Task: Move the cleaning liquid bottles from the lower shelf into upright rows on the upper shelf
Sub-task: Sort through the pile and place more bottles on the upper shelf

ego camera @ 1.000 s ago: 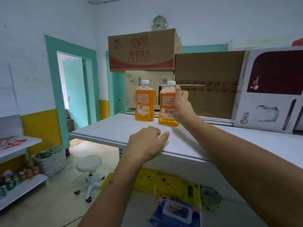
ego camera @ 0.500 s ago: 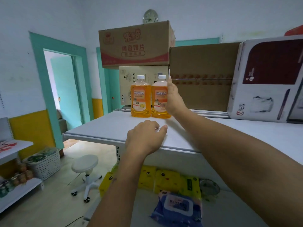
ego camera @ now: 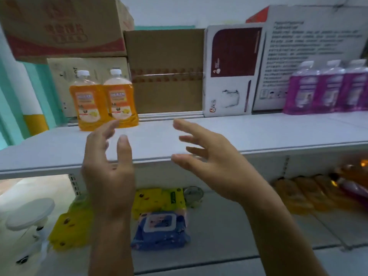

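Two orange bottles with white caps stand upright side by side at the back left of the upper shelf (ego camera: pixel 229 134): one bottle (ego camera: pixel 87 100) on the left, the other (ego camera: pixel 121 98) touching it on the right. My left hand (ego camera: pixel 107 162) and my right hand (ego camera: pixel 211 162) hover in front of the shelf edge with fingers spread and nothing in them. Several orange bottles (ego camera: pixel 298 196) lie on their sides at the right of the lower shelf (ego camera: pixel 229 242), partly in shadow and blurred.
Cardboard boxes (ego camera: pixel 165 70) and a white appliance box (ego camera: pixel 233 70) line the back of the upper shelf. Purple bottles (ego camera: pixel 326 90) stand at its right. Yellow packs (ego camera: pixel 157 200) and a blue wipes pack (ego camera: pixel 159 230) lie on the lower shelf. A white stool (ego camera: pixel 29 216) stands at the left.
My right hand let go of the right orange bottle and drew back toward me. My left hand lifted off the shelf. The view swung down and to the right.
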Tool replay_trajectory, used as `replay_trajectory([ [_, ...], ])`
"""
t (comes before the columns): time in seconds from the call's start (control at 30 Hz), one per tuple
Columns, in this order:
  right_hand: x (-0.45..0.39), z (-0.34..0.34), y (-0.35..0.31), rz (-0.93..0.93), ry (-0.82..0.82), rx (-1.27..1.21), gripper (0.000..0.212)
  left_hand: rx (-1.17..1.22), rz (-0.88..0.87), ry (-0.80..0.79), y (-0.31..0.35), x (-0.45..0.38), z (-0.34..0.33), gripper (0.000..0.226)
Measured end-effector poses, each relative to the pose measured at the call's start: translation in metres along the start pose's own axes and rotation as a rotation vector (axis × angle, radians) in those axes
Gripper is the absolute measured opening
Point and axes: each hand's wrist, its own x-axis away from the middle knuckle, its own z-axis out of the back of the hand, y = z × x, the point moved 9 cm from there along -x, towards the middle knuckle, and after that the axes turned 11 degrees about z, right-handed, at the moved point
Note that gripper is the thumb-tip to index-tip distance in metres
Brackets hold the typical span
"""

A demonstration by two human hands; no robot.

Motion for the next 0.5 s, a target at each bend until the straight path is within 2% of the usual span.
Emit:
replay_trajectory([
  [0.07, 0.057, 0.015, 0.008, -0.057, 0.031, 0.022, 0.058, 0.178, -0.006, -0.068, 0.009, 0.044, -0.008, 0.029],
  [0.17, 0.113, 0.032, 0.028, -0.146, -0.064, 0.252, 0.053, 0.269, 0.037, -0.276, 0.016, 0.101, -0.038, 0.026],
  [0.23, 0.135, 0.050, 0.045, -0.214, -0.084, 0.381, 0.053, 0.216, 0.026, -0.447, 0.025, 0.130, -0.070, 0.023],
  [0.37, 0.177, 0.096, 0.072, -0.361, 0.009, 0.500, 0.055, 0.075, 0.009, -0.816, 0.043, 0.193, -0.146, 0.021],
  [0.5, 0.228, 0.140, 0.090, -0.457, 0.069, 0.449, 0.054, 0.069, 0.047, -0.952, 0.061, 0.239, -0.197, 0.023],
])
